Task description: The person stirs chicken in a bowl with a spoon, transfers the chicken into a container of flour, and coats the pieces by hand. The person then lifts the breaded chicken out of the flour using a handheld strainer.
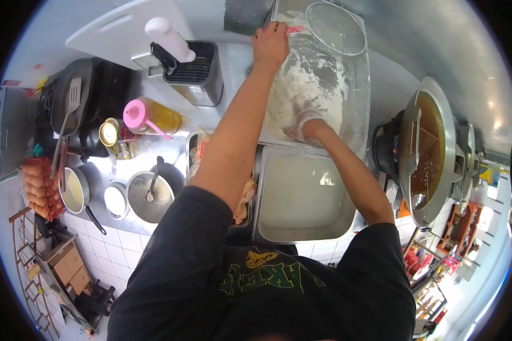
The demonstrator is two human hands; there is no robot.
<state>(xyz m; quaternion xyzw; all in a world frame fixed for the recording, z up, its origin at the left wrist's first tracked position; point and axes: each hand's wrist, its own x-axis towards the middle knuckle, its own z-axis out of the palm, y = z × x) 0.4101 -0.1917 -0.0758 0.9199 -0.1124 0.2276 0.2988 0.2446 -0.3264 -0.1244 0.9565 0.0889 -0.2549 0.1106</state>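
White flour (301,91) lies heaped toward a metal tray's (355,122) near left, the right hand (306,126) sunk there, finger spread unclear, the left hand (272,42) closed on a pinkish-red piece (294,29) at its far-left edge, room open along its right wall, a liquid-filled pan (301,196) beside its near edge.

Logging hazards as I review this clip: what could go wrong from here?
White powder could spill into the pale liquid, as its pan sits right beside the powder tray, and the right hand reaches across it. The sieve at the tray's far end might get knocked. The brown liquid at the right is uncovered, so stray powder might fall in.
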